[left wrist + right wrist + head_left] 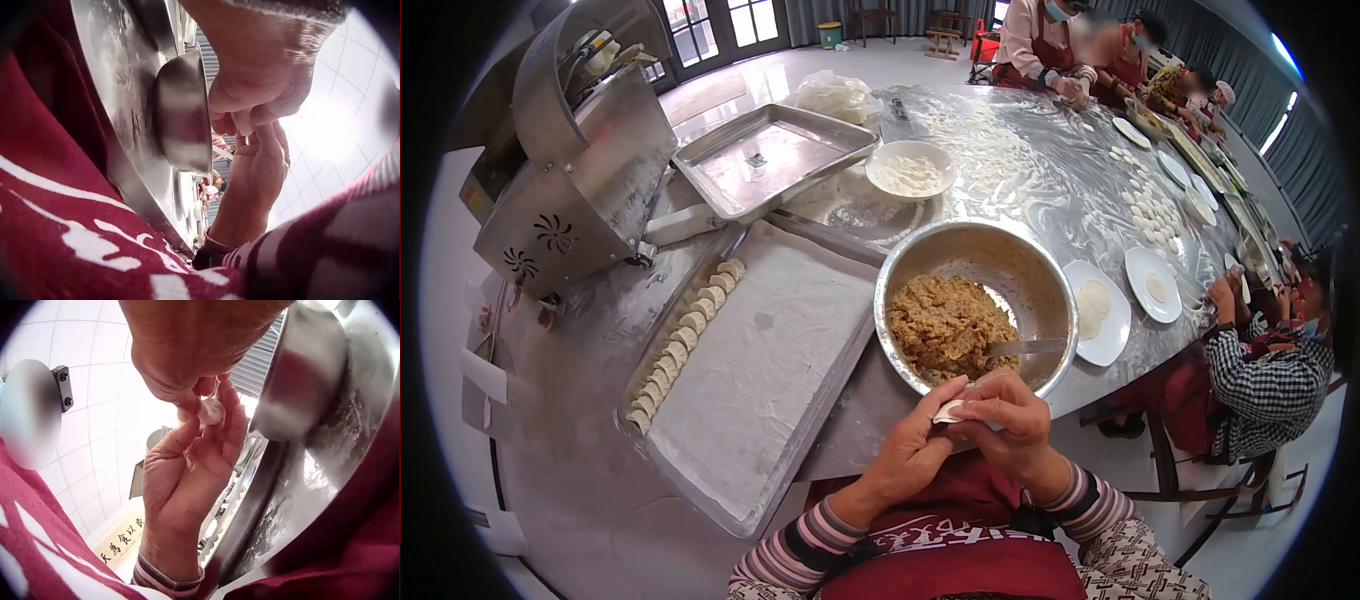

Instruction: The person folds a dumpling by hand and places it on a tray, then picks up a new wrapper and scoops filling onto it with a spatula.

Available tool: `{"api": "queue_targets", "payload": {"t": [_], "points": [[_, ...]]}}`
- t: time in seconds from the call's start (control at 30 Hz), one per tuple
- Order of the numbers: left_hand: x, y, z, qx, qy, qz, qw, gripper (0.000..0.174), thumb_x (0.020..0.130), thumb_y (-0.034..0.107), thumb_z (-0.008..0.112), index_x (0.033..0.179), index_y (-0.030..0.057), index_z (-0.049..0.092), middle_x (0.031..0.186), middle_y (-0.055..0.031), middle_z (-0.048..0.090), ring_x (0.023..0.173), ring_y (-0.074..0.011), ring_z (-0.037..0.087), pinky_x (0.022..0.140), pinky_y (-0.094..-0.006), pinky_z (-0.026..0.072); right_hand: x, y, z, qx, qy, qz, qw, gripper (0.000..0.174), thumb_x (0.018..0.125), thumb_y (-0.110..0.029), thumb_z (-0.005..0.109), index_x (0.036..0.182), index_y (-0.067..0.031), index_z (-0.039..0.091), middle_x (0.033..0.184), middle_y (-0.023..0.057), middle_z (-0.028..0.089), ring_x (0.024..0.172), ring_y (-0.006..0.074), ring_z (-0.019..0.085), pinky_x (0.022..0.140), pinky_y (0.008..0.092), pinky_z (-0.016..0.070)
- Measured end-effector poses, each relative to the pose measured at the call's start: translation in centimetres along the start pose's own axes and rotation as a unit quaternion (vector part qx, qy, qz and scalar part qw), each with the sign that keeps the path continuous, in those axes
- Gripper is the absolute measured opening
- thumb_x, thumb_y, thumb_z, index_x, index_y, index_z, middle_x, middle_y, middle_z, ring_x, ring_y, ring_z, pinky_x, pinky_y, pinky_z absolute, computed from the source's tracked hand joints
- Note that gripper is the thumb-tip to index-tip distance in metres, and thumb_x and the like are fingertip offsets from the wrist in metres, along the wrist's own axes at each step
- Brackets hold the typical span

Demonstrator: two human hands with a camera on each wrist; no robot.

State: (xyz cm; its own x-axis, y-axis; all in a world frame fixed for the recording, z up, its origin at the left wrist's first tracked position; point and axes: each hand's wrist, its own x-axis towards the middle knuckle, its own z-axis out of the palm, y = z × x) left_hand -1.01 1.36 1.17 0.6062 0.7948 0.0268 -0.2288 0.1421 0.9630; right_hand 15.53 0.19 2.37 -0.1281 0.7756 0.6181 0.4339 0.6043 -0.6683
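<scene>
Both my left hand (pixel 907 452) and right hand (pixel 1022 428) pinch a dumpling (pixel 949 411), apparently sealing it; next calls for even edge pressure.

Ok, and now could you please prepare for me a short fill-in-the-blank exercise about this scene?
1. The left hand and the right hand hold ______ small dumpling between them.
2. In the head view, the row of dumplings lies along the ______ side of the lined tray.
3. The filling in the metal bowl is ______ in colour.
4. In the head view, this bowl is to the ______ of the lined tray.

Missing words: one; left; brown; right.
</scene>
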Motion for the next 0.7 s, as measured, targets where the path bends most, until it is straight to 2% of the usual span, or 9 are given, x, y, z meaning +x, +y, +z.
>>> {"api": "queue_targets", "payload": {"t": [0.13, 0.2, 0.3, 0.43, 0.53, 0.6, 0.63, 0.7], "points": [[-0.2, -1.3, 1.1, -0.058, 0.034, 0.012, 0.998, 0.058, 0.088, -0.007, 0.044, 0.142, -0.0010, 0.026, 0.135, -0.0134, 0.043, 0.124, -0.0189, 0.043, 0.103, -0.0301, 0.0351, 0.3, 0.3, 0.4, 0.012, 0.030, -0.022, 0.999, 0.026, 0.062, 0.002, 0.076, 0.086, -0.0062, 0.069, 0.078, 0.0057, 0.061, 0.074, 0.0214, 0.060, 0.065, 0.0308, 0.0479], [-0.2, -2.1, 1.4, -0.017, 0.060, 0.071, 0.996, 0.063, 0.084, -0.011, 0.042, 0.143, -0.0023, 0.022, 0.132, -0.0170, 0.045, 0.123, -0.0216, 0.045, 0.102, -0.0318, 0.0375, 0.3, 0.2, 0.5, 0.005, 0.045, -0.045, 0.998, 0.027, 0.060, 0.004, 0.075, 0.084, -0.0055, 0.068, 0.078, 0.0057, 0.062, 0.074, 0.0220, 0.061, 0.066, 0.0307, 0.0486], [0.0, -2.5, 1.3, 0.040, 0.077, 0.107, 0.990, 0.062, 0.084, -0.010, 0.042, 0.142, -0.0023, 0.022, 0.131, -0.0189, 0.046, 0.122, -0.0238, 0.046, 0.102, -0.0327, 0.0372, 0.4, 0.4, 0.8, -0.013, 0.044, -0.061, 0.997, 0.026, 0.059, 0.005, 0.074, 0.083, -0.0054, 0.067, 0.078, 0.0059, 0.062, 0.073, 0.0232, 0.062, 0.065, 0.0320, 0.0482], [-0.2, -2.1, 1.1, 0.083, 0.083, 0.114, 0.987, 0.063, 0.084, -0.010, 0.042, 0.142, -0.0022, 0.022, 0.131, -0.0204, 0.046, 0.120, -0.0253, 0.048, 0.101, -0.0335, 0.0379, 0.3, 0.1, 0.9, -0.049, 0.016, -0.056, 0.997, 0.024, 0.060, 0.001, 0.074, 0.081, -0.0060, 0.067, 0.078, 0.0057, 0.062, 0.073, 0.0238, 0.062, 0.065, 0.0328, 0.0472], [-0.3, -1.7, 1.1, 0.070, 0.089, 0.100, 0.989, 0.063, 0.083, -0.010, 0.041, 0.142, -0.0023, 0.023, 0.129, -0.0211, 0.048, 0.119, -0.0263, 0.049, 0.101, -0.0339, 0.0384, 0.5, -0.3, 1.2, -0.042, 0.044, -0.018, 0.998, 0.026, 0.059, 0.002, 0.077, 0.082, -0.0052, 0.067, 0.076, 0.0056, 0.060, 0.074, 0.0221, 0.059, 0.066, 0.0317, 0.0464], [-0.2, -2.0, 0.9, 0.117, 0.087, 0.119, 0.982, 0.062, 0.083, -0.008, 0.042, 0.142, -0.0025, 0.023, 0.128, -0.0213, 0.049, 0.118, -0.0262, 0.050, 0.100, -0.0334, 0.0387, 0.4, 0.0, 1.1, -0.065, 0.020, -0.064, 0.996, 0.025, 0.059, -0.001, 0.077, 0.082, -0.0051, 0.066, 0.076, 0.0060, 0.060, 0.074, 0.0237, 0.060, 0.067, 0.0334, 0.0468], [-0.3, -2.0, 0.9, 0.116, 0.088, 0.120, 0.982, 0.062, 0.083, -0.008, 0.042, 0.142, -0.0025, 0.023, 0.128, -0.0213, 0.049, 0.118, -0.0262, 0.050, 0.100, -0.0334, 0.0387, 0.5, 0.0, 1.0, -0.065, 0.018, -0.064, 0.996, 0.025, 0.059, -0.001, 0.077, 0.082, -0.0051, 0.066, 0.076, 0.0060, 0.060, 0.074, 0.0237, 0.060, 0.067, 0.0334, 0.0468], [-0.2, -1.8, 1.0, 0.103, 0.098, 0.113, 0.983, 0.060, 0.083, -0.008, 0.044, 0.141, -0.0027, 0.029, 0.129, -0.0211, 0.049, 0.120, -0.0263, 0.049, 0.101, -0.0335, 0.0382, 0.8, 0.1, 0.8, -0.102, -0.002, -0.125, 0.987, 0.025, 0.060, -0.004, 0.077, 0.082, -0.0054, 0.066, 0.076, 0.0064, 0.060, 0.073, 0.0243, 0.060, 0.068, 0.0349, 0.0470]]}}
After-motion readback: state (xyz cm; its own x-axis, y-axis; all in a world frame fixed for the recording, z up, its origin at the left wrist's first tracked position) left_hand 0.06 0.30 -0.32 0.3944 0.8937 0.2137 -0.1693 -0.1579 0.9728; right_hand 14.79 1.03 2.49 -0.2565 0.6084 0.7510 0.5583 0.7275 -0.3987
